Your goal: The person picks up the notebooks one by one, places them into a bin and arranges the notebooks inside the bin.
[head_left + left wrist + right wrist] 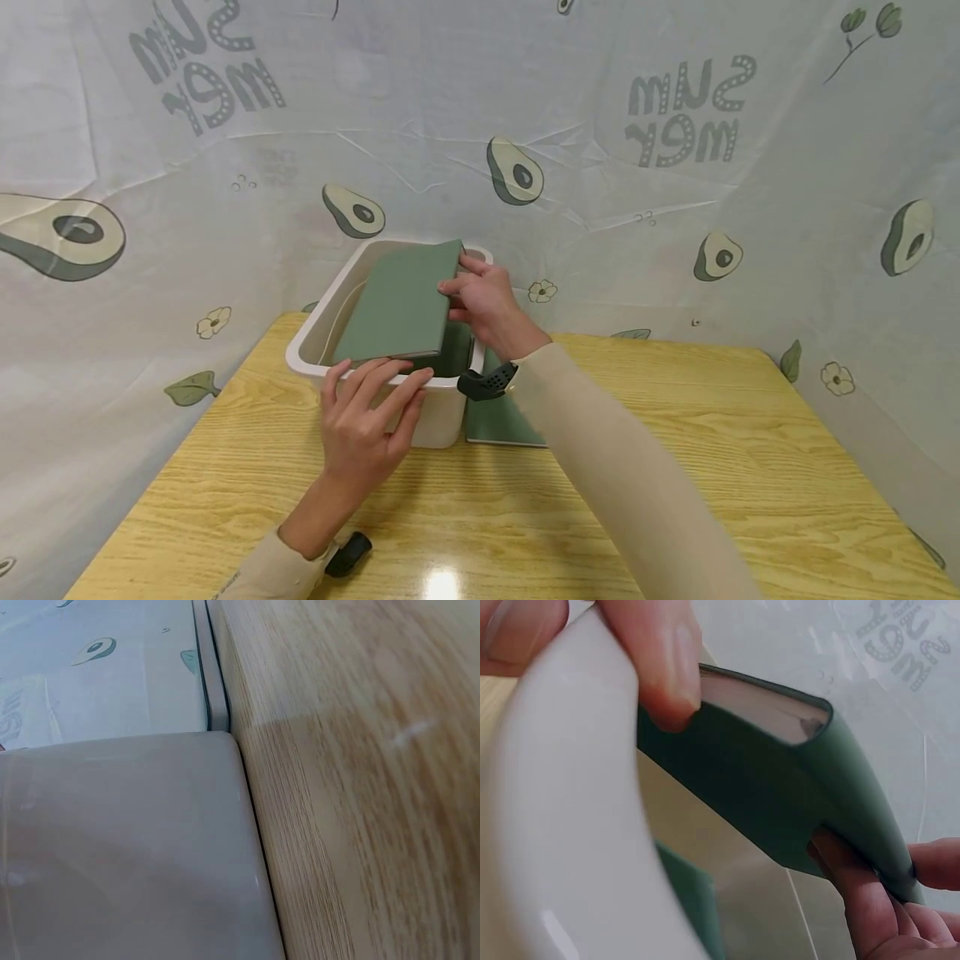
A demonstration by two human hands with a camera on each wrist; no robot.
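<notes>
A green hardcover book [401, 304] lies tilted over the mouth of a white plastic bin [438, 417]. My right hand [487, 304] grips it by its right side, the spine; in the right wrist view the thumb and fingers lie on opposite faces of the book [742, 765]. My left hand [367, 421] holds the bin's near rim, fingers over the edge and thumb outside. Its fingertips are close to the book's near edge; whether they touch cannot be told. The left wrist view shows the bin's wall [135, 847] but no hand.
Inside the bin another green item [694, 896] is partly visible. A second green book [502, 421] lies flat on the wooden table [675, 467], right of the bin and partly behind my right arm. A patterned sheet [420, 100] hangs behind the table.
</notes>
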